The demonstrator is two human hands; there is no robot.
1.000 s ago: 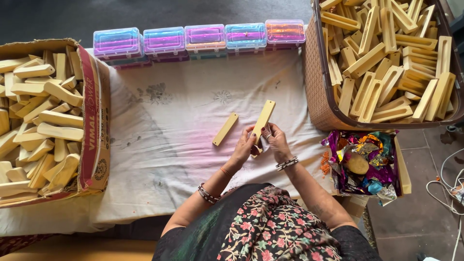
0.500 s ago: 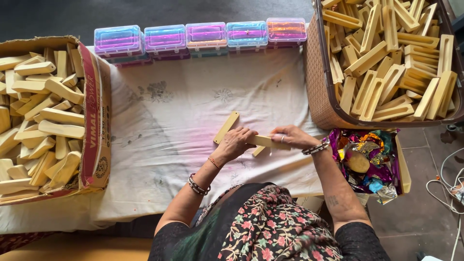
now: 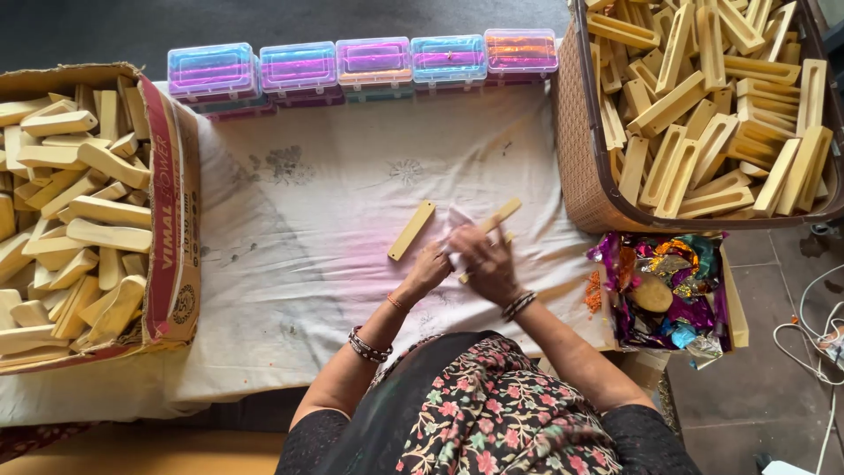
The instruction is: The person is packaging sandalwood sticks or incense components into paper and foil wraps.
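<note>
Gripping one wooden block [image 3: 492, 222] at frame centre, both the left hand [image 3: 428, 268] and right hand [image 3: 483, 259] clamp it; five coloured plastic boxes [image 3: 363, 63] line the top edge.

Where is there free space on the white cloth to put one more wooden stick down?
The white cloth lies bare between the cardboard box and the loose wooden stick, and also below the row of plastic cases. It is crowded around the left hand, right hand and their held stick.
</note>
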